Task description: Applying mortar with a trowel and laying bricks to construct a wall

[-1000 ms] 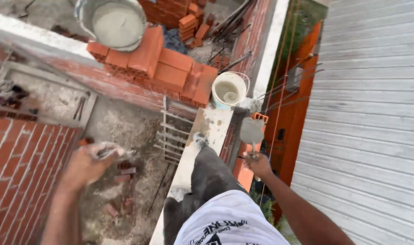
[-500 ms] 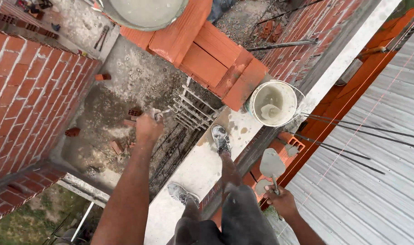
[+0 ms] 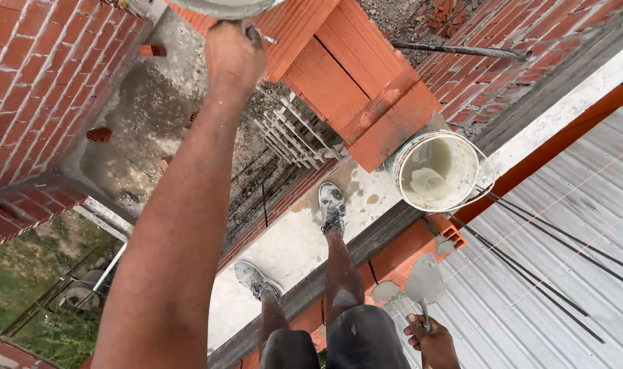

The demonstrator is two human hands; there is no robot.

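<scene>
My left hand is stretched far forward and up, closed around a small metal piece that sticks out beside the thumb. It sits right under the rim of a grey mortar basin on the stacked orange hollow bricks. Low at the right, my right hand grips the handle of a trowel whose blade carries grey mortar. The blade hovers beside the wall's outer edge, below a white bucket with mortar in its bottom.
I stand on a narrow concrete beam atop a brick wall, with both shoes on it. A grey corrugated roof with thin rods lies right. A steel rebar cage and a rubble-strewn floor lie left, far below.
My left hand has risen from over the floor to the basin's rim. The view has tilted down and closed in on the bucket. The trowel hand has stayed low at the right.
</scene>
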